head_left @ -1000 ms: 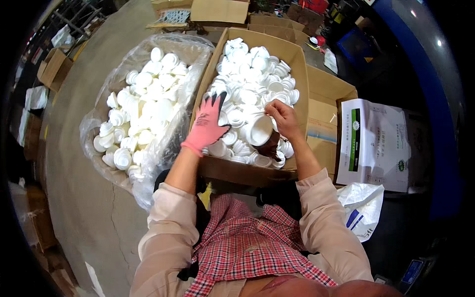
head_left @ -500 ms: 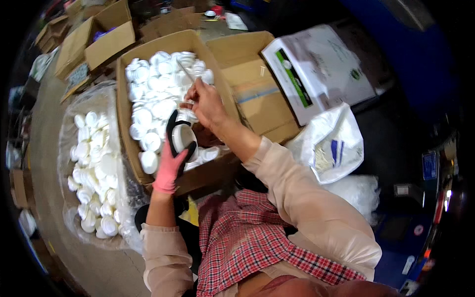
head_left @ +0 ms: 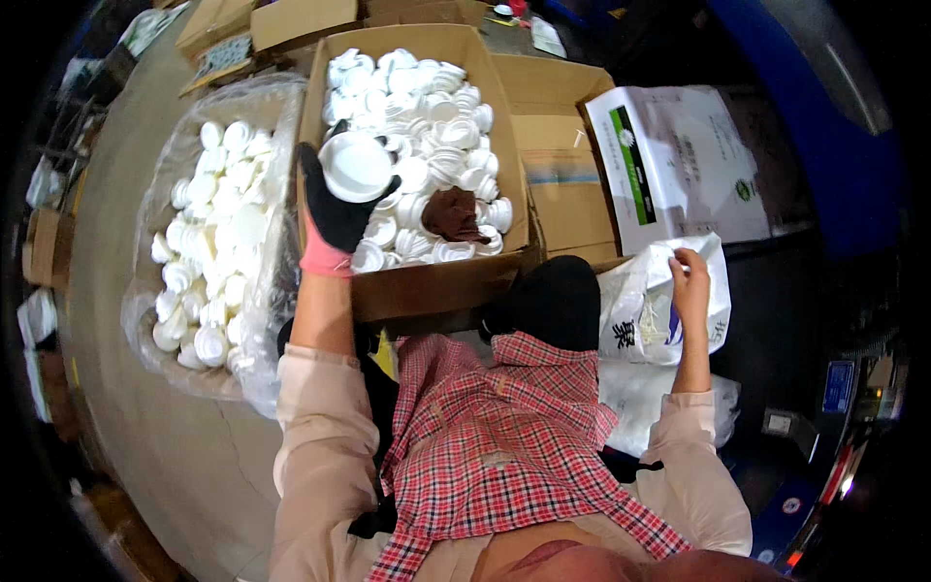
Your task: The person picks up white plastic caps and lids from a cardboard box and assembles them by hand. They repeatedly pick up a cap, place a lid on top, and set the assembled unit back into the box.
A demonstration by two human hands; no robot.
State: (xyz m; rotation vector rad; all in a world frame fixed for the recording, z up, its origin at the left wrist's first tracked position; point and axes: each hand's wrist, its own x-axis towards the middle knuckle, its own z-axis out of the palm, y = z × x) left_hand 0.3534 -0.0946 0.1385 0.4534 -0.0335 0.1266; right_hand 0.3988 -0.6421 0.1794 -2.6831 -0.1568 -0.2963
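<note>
Head view, left hand [head_left: 339,209] gripping white cap [head_left: 356,166] over cardboard box [head_left: 436,281] — right hand [head_left: 690,274] pinching plastic bag [head_left: 645,310].

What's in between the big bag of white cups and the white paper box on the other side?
In the head view, an open cardboard box full of white cups sits between the clear bag and the white box, plus a flattened brown carton.

Round white plastic cap [head_left: 356,166], open side up, over the cardboard box [head_left: 427,281] of white caps.
</note>
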